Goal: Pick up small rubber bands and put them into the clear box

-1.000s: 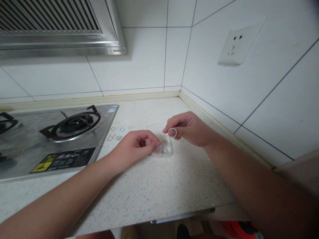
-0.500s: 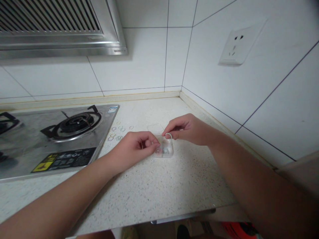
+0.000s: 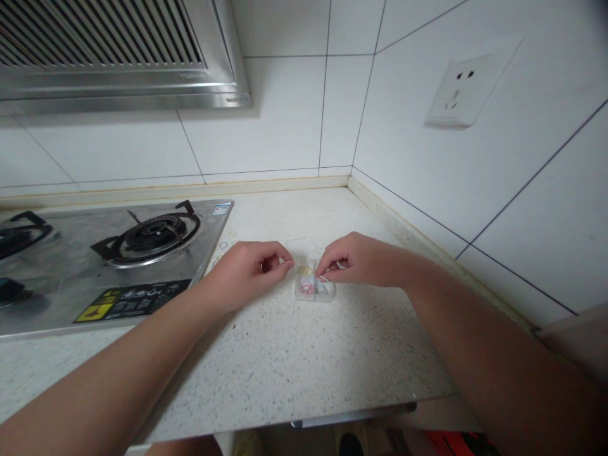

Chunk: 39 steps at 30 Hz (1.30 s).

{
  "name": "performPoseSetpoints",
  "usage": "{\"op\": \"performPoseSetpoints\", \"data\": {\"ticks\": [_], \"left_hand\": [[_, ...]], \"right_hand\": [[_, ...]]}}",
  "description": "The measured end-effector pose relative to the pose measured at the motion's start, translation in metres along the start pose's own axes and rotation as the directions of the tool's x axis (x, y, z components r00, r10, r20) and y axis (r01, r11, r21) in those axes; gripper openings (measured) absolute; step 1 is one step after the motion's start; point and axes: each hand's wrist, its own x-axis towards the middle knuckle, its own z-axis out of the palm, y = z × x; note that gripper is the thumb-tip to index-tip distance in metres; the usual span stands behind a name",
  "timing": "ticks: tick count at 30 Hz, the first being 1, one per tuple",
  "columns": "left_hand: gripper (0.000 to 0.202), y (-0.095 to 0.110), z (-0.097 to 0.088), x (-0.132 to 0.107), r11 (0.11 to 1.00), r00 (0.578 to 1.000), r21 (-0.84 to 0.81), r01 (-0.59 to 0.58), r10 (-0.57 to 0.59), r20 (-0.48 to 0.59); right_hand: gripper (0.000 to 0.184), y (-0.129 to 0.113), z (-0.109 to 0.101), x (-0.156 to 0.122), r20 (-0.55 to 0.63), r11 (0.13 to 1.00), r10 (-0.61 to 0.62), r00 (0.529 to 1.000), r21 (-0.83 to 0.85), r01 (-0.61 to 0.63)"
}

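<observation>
A small clear plastic box (image 3: 313,298) with compartments stands on the counter, its transparent lid (image 3: 300,243) raised behind it. Pink bands (image 3: 307,288) lie in the near left compartment, yellowish ones (image 3: 305,270) behind them and dark ones (image 3: 323,289) at the near right. Over the right part of the box, my right hand (image 3: 354,261) pinches a thin white elastic band (image 3: 323,278). My left hand (image 3: 254,269) is just left of the box, thumb and forefinger pressed together; whatever they may hold is too small to make out.
Several loose coloured bands (image 3: 224,245) lie by the stove's edge, partly hidden behind my left hand. A gas stove (image 3: 71,253) is on the left, under a range hood (image 3: 209,98). Tiled walls meet at the back right, with a socket (image 3: 453,95).
My right hand has moved down and nearer over the box with the white band. My left hand has drawn back left from above the box, uncovering the pink bands. The view has shifted slightly.
</observation>
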Motion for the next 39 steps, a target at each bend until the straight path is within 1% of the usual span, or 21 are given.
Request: {"op": "performPoseSetpoints", "data": {"ticks": [4, 8, 14, 17, 19, 22, 24, 26, 29, 31, 32, 36, 39], "left_hand": [[0.019, -0.001, 0.001, 0.001, 1.0, 1.0, -0.008, -0.002, 0.002, 0.011], [0.019, -0.001, 0.001, 0.001, 1.0, 1.0, 0.023, 0.002, -0.002, 0.013], [0.022, -0.004, -0.001, 0.001, 0.997, 0.999, 0.077, 0.016, -0.018, 0.034], [0.025, -0.008, -0.006, 0.002, 0.99, 0.999, 0.135, 0.036, -0.039, 0.021], [0.026, -0.012, -0.013, 0.003, 0.981, 0.998, 0.184, 0.057, -0.054, -0.023], [0.029, -0.019, -0.028, 0.004, 0.958, 0.983, 0.256, 0.128, -0.089, -0.161], [0.031, -0.024, -0.039, 0.004, 0.934, 0.949, 0.278, 0.226, -0.147, -0.278], [0.034, -0.03, -0.05, 0.004, 0.9, 0.906, 0.291, 0.325, -0.209, -0.367], [0.035, -0.041, -0.064, 0.003, 0.834, 0.868, 0.352, 0.425, -0.264, -0.421], [0.035, -0.049, -0.07, 0.003, 0.806, 0.857, 0.375, 0.459, -0.289, -0.427], [0.035, -0.054, -0.072, 0.003, 0.799, 0.858, 0.383, 0.463, -0.296, -0.42], [0.035, -0.07, -0.078, 0.002, 0.776, 0.884, 0.446, 0.446, -0.306, -0.352], [0.036, -0.078, -0.081, 0.001, 0.758, 0.906, 0.497, 0.422, -0.326, -0.271]], "right_hand": [[0.03, 0.001, 0.001, 0.0, 0.026, 1.0, -0.009, 1.0, 0.01, 0.009], [0.034, 0.002, 0.002, 0.0, 0.041, 0.999, -0.02, 0.999, 0.03, 0.019], [0.033, 0.001, 0.002, 0.0, -0.017, 1.0, -0.012, 1.0, 0.026, 0.013], [0.03, 0.001, 0.002, 0.0, -0.062, 1.0, -0.005, 0.998, 0.024, 0.006], [0.029, 0.002, 0.002, 0.0, -0.086, 1.0, 0.004, 0.996, 0.001, -0.004], [0.032, 0.003, 0.001, 0.001, -0.099, 0.998, 0.018, 0.995, -0.061, -0.025], [0.033, 0.004, 0.001, 0.001, -0.1, 0.995, 0.028, 0.995, -0.094, -0.038], [0.034, 0.005, 0.001, 0.001, -0.106, 0.994, 0.033, 0.994, -0.105, -0.044], [0.036, 0.006, 0.001, 0.001, -0.123, 0.994, 0.033, 0.992, -0.101, -0.045], [0.036, 0.007, 0.001, 0.001, -0.129, 0.994, 0.035, 0.991, -0.103, -0.049], [0.036, 0.007, 0.001, 0.001, -0.128, 0.993, 0.037, 0.991, -0.106, -0.051], [0.035, 0.009, 0.001, 0.001, -0.119, 0.99, 0.05, 0.992, -0.123, -0.065], [0.035, 0.009, 0.001, 0.001, -0.112, 0.99, 0.051, 0.992, -0.128, -0.065]]}}
